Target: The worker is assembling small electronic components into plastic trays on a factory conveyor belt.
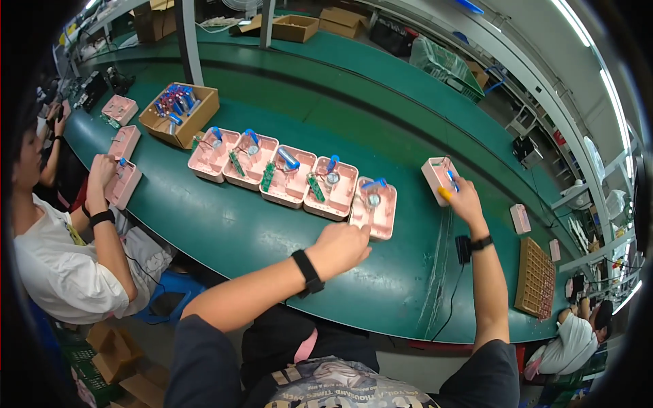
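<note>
My left hand (342,247) is closed at the near edge of a pink plastic housing (385,216), thumb and fingers pinching its rim. Inside that housing sit a blue-wrapped cylindrical battery and a round metallic part. Farther right, my right hand (463,201), with a yellow cover on one finger, grips another pink housing (434,175). Something blue and some wires show inside it, partly behind my fingers. Several more pink housings (291,198) run leftward in a row from the first one, holding blue batteries (288,158), wires and green circuit boards (268,177).
A cardboard box (201,126) of blue batteries stands behind the row's left end. At left, a co-worker's hand (102,170) works at a pink housing (128,190). A black device (463,249) with a cable lies beside my right wrist. A brown gridded tray (532,275) sits at the right.
</note>
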Demonstrator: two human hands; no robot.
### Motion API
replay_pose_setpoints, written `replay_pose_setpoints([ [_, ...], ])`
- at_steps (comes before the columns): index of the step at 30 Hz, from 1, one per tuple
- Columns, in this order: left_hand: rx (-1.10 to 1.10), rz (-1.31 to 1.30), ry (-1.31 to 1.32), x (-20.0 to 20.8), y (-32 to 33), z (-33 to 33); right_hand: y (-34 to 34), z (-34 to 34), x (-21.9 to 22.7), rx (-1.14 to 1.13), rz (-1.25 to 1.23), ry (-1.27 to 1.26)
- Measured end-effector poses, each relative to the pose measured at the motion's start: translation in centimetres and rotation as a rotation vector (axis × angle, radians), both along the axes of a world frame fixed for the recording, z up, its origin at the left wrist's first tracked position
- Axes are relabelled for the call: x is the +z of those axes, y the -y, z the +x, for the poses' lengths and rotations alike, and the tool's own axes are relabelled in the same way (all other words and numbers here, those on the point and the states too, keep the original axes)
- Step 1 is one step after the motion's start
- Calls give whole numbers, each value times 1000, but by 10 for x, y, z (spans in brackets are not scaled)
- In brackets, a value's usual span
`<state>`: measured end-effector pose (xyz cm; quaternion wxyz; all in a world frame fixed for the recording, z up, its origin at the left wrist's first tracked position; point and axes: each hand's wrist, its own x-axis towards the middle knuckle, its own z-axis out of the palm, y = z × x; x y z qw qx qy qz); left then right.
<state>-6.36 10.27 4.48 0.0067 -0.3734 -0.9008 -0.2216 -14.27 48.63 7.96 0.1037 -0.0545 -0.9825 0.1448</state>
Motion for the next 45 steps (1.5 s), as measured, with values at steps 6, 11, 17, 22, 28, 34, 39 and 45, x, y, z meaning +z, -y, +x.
replay_pose_setpoints([
  [6,150,-4,59,3,57,60,-37,-105,-40,-104,33,89],
  [11,201,102,16,-4,99,86,-19,-100,-53,-94,132,-163],
  [17,302,173,15,4,121,89,138,80,2,1014,-357,119],
  [22,271,299,-44,0,101,58,185,121,-28,1027,-475,139],
  [28,279,375,87,-5,97,52,187,109,-11,767,-647,321],
  [34,516,563,541,-10,91,41,175,72,-43,702,-360,171],
  [39,577,722,745,-31,104,39,208,81,-26,990,-338,-188],
  [45,326,717,697,-38,85,33,219,87,-41,1124,-306,-192],
])
